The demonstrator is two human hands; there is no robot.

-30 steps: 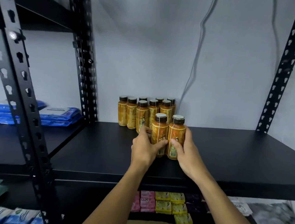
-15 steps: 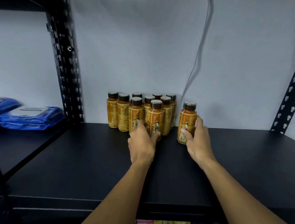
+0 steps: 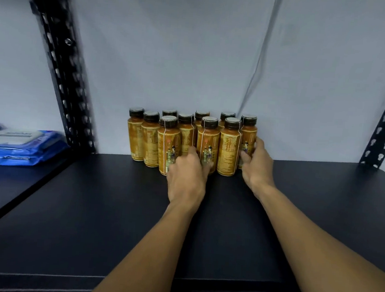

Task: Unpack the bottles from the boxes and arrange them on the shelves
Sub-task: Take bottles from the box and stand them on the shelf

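The bottles, amber with dark caps, stood upright in a tight cluster at the back of the black shelf, right at the person's fingertips and close to the pale wall beyond them. The left hand was curled low round the front bottle in the middle of the group, thumb on one side and fingers on the other. The right hand wrapped the end bottle on the outer right, just beside its neighbour. From this, the step in hand looked like placing, with two bottles being settled into the rows. The next move would call for letting go gently without nudging the packed neighbours, then drawing both hands back toward the body to fetch more; no box was in view. Well to the left of the left hand, past a black post, lay blue packs of wipes.
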